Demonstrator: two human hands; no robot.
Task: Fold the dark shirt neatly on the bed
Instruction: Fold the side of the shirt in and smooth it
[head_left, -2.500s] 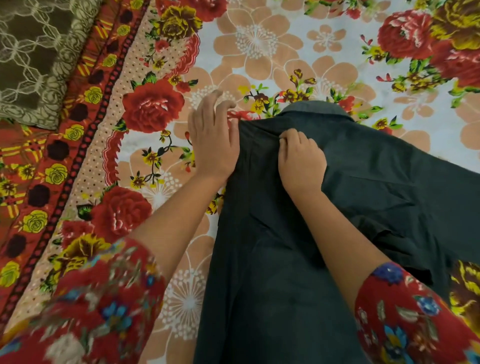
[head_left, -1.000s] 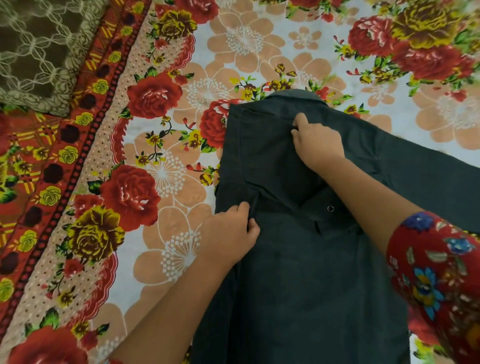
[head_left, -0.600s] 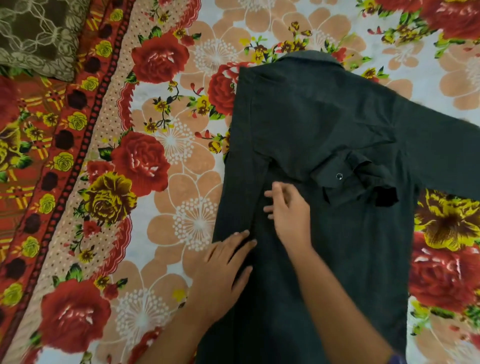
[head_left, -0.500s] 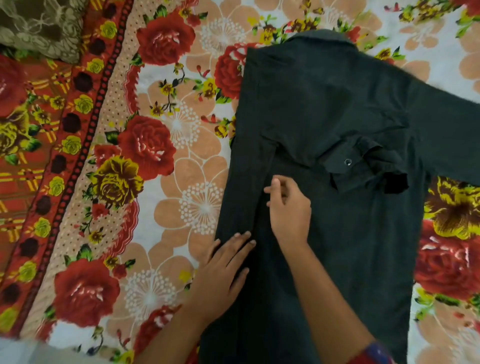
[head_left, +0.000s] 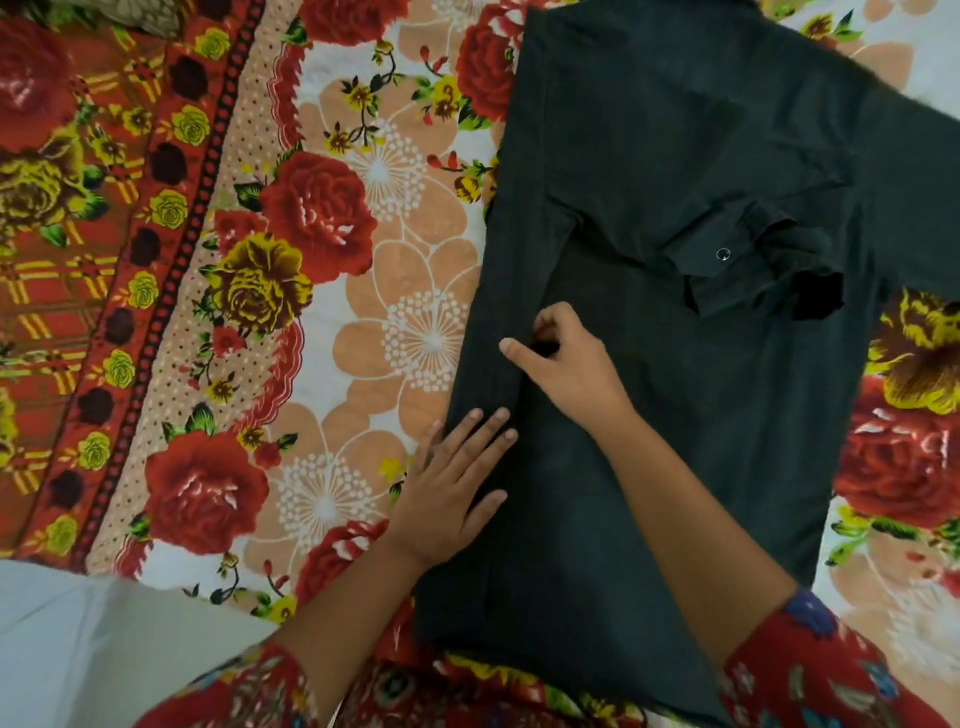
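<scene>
The dark shirt lies flat on the floral bedsheet, collar away from me. Its left side is folded inward, and that sleeve lies across the chest with its buttoned cuff crumpled at the middle. The other sleeve spreads out toward the upper right. My left hand rests flat with fingers spread on the folded left edge. Just above it, my right hand pinches a fold of the shirt's fabric between thumb and fingers.
The red bordered edge of the sheet runs along the left. A white surface shows at the lower left beyond the bed. My red floral sleeves fill the bottom of the view.
My hands moved from the shirt's shoulder and collar down to its left side. The view dropped toward the hem, and my right hand has closed on a fold.
</scene>
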